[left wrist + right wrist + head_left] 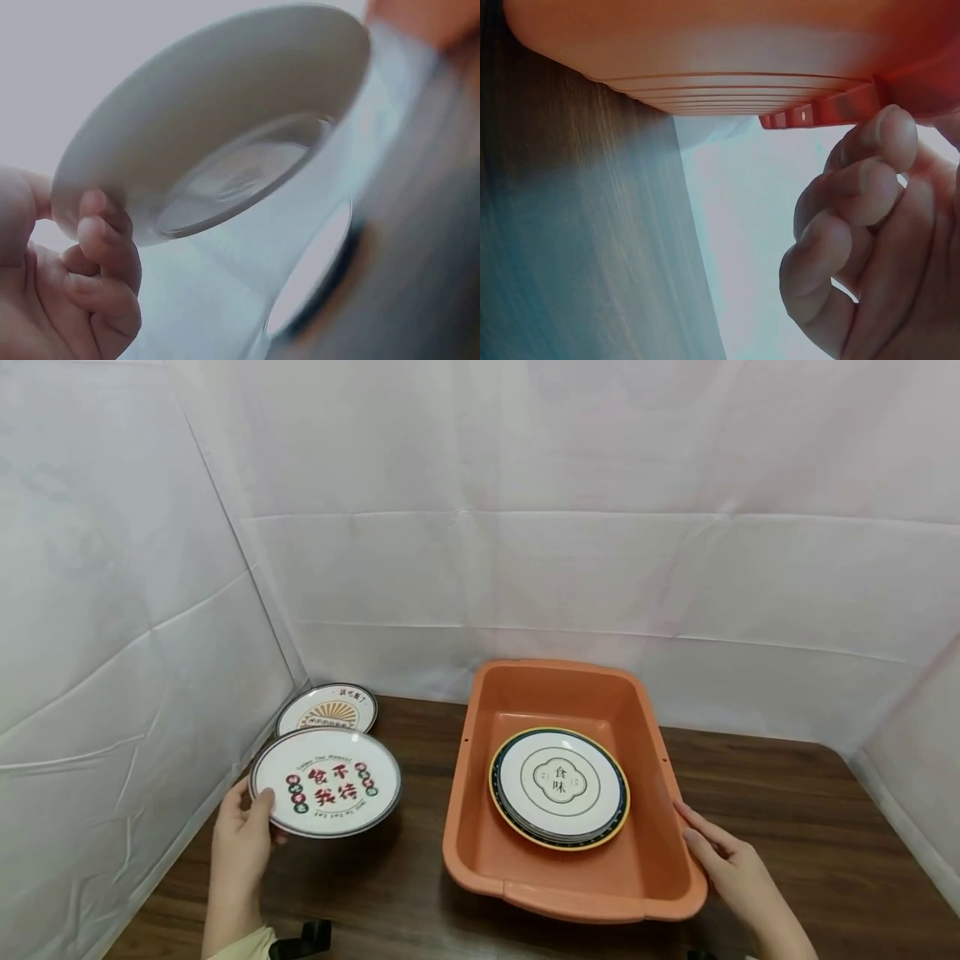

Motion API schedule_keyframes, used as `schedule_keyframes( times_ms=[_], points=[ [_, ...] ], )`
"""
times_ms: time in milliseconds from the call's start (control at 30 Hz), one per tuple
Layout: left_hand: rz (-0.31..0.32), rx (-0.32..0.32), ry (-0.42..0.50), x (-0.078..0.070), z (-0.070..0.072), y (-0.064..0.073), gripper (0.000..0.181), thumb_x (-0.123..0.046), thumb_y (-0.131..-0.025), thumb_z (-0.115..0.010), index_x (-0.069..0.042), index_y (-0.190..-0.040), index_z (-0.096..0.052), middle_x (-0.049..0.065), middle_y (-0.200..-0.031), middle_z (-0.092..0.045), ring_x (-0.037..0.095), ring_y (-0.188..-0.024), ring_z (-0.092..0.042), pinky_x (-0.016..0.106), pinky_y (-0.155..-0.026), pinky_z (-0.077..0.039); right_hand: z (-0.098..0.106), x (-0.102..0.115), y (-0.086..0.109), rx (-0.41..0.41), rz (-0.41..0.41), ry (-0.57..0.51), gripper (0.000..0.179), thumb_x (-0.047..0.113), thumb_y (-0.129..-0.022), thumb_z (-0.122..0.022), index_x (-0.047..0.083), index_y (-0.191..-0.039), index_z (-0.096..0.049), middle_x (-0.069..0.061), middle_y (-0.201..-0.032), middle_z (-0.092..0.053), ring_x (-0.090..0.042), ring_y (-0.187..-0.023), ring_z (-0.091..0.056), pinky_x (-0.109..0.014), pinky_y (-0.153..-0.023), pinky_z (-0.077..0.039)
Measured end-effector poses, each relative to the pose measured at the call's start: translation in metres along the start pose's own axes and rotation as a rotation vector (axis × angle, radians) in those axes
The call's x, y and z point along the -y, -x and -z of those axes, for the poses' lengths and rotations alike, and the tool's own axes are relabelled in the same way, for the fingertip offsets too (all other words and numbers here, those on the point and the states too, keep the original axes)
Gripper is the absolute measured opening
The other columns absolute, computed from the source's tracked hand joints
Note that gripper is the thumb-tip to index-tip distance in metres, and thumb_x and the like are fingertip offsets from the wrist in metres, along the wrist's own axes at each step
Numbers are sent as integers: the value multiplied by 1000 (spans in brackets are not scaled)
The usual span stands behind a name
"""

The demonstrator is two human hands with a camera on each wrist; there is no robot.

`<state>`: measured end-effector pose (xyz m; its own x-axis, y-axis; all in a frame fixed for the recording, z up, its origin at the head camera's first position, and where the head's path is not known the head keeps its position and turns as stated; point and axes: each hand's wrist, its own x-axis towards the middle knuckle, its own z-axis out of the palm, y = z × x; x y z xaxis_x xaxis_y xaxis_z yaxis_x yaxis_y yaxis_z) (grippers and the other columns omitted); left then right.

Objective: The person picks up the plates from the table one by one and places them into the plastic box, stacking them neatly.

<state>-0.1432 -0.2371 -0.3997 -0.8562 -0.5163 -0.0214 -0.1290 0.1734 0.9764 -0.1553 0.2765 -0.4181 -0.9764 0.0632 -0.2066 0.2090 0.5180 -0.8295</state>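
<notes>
My left hand [243, 835] pinches the edge of a white plate [330, 785] with red characters and a dark rim, thumb on top and fingers below. The plate is held above the table; its pale underside [225, 97] and foot ring show in the left wrist view. On the right, my right hand [727, 860] grips the side rim of an orange plastic basin [480, 860], with curled fingers [885, 135] under the rim. Inside the basin lies a stack of plates [561, 787], the top one white with black characters, above a yellow-edged dark-rimmed one.
Another white plate [330, 706] with a yellow sunburst lies at the back left of the dark wooden table [765, 793], partly hidden by the held plate. White cloth walls [562, 568] stand behind and at both sides.
</notes>
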Motion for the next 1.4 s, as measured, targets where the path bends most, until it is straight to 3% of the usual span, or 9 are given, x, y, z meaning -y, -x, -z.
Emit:
schedule_keyframes(
  times_ms=[100,200,333,433,533,667,833,1033,1400],
  points=[
    [1,59,223,-11,-17,8,45,-14,-99,-37,0,-141,-24,-11,-70,-55,7,-49,-47,20,-47,-39,0,1,-2,8,-11,18,61,53,-92,-45,23,-144,-33,-14,-93,-61,-18,-64,-57,-31,-57,-47],
    [-13,141,363,-18,-41,18,42,-11,-98,-38,-1,-138,-27,-11,-73,-58,6,-52,-47,20,-48,-38,0,2,-3,-4,-1,48,64,55,-91,-45,22,-144,-34,-15,-101,-60,-16,-66,-57,-31,-58,-47],
    [-31,280,422,-24,-78,37,39,-10,-97,-39,-1,-134,-32,-9,-72,-61,6,-55,-49,21,-50,-39,-1,2,-2,-102,107,106,61,50,-91,-50,19,-142,-39,-14,-85,-59,-12,-55,-48,-28,-50,-42],
    [-40,400,431,-26,-97,51,40,-11,-97,-40,0,-135,-33,-6,-70,-60,7,-53,-48,21,-49,-38,-3,4,2,-216,227,145,54,39,-92,-54,16,-139,-44,-5,-61,-44,-14,-46,-37,-27,-43,-35],
    [-46,505,441,-29,-110,63,41,-12,-97,-40,-1,-135,-31,-3,-68,-60,7,-49,-47,20,-47,-37,-5,12,10,-281,275,138,48,35,-93,-54,14,-136,-48,-3,-64,-48,-15,-49,-41,-27,-44,-37],
    [-43,592,451,-34,-120,76,40,-15,-99,-39,-3,-136,-30,0,-70,-61,8,-50,-48,19,-47,-37,-7,31,26,-228,255,63,44,38,-96,-48,12,-132,-53,-6,-74,-59,-17,-56,-49,-29,-47,-42],
    [-34,661,460,-37,-129,86,42,-17,-99,-41,-4,-137,-28,1,-75,-63,8,-52,-47,19,-48,-36,-20,54,40,-121,326,-19,37,30,-99,-43,7,-124,-58,-7,-69,-59,-20,-51,-49,-31,-45,-42],
    [-24,735,465,-37,-135,93,42,-16,-99,-42,-4,-136,-28,0,-75,-63,7,-51,-45,19,-47,-34,-36,66,44,-119,304,-121,35,23,-100,-43,-4,-110,-62,-6,-61,-55,-20,-51,-52,-30,-49,-46],
    [-71,751,417,-34,-139,90,43,-20,-99,-44,-6,-138,-30,6,-72,-61,9,-47,-42,19,-44,-31,-43,73,40,-112,257,-228,31,23,-96,-51,-5,-99,-64,-7,-56,-51,-19,-47,-49,-31,-45,-45]
  ],
)
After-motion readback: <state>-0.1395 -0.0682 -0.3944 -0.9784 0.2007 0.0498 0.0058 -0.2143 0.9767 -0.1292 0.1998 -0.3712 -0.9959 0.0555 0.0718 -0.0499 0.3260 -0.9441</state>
